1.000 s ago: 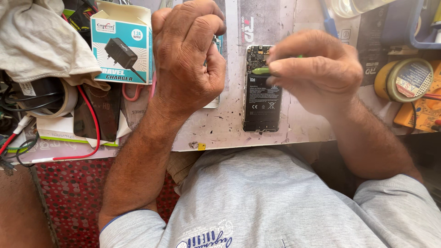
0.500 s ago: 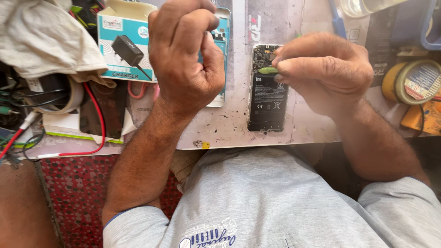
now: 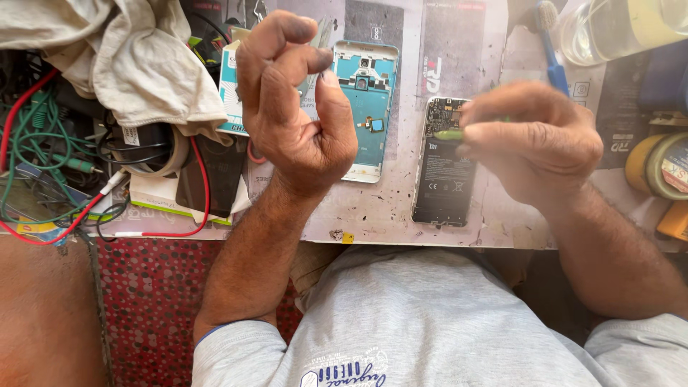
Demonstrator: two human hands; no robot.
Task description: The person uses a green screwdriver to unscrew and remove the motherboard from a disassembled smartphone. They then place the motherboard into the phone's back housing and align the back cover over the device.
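Head view: 2 hands busy over an opened phone [image 3: 444,168] lying on the table [image 3: 373,215].
Right hand [image 3: 534,143] pinches a green tool [image 3: 450,134] against the phone's top; left hand [image 3: 294,107], raised above a blue back cover [image 3: 365,107], has fingers curled around something small, can't tell what.

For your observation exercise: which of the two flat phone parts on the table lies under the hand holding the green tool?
The dark opened phone body, beneath the right hand; the teal back cover lies uncovered beside it.
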